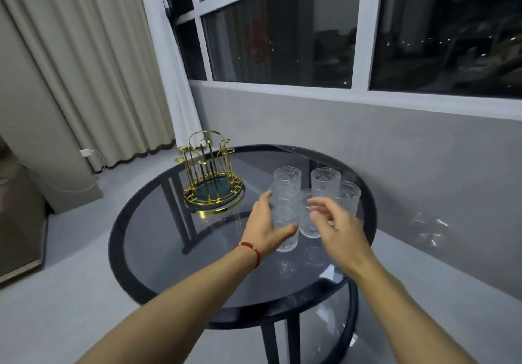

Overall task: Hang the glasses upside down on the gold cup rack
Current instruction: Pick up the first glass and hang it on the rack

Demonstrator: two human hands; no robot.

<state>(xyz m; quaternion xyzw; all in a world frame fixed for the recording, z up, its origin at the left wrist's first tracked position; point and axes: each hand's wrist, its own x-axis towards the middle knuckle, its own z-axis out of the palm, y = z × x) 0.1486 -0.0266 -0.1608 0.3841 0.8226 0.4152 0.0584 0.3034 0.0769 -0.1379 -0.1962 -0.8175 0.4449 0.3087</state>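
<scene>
Head view: glasses (324, 182) stand upright, mouths up.

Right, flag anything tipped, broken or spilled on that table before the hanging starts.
Nothing stands out. The glasses stand upright in a tight cluster on the table, none visibly cracked; the gold rack sits level and empty beside them. No spill shows.

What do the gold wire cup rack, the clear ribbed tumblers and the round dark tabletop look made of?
Gold wire cup rack: likely metal, polished gold finish with bright glints. Clear ribbed tumblers: apparently pressed glass, transparent, embossed. Round dark tabletop: smoked glass, legs visible through it, in a black rim.
</scene>
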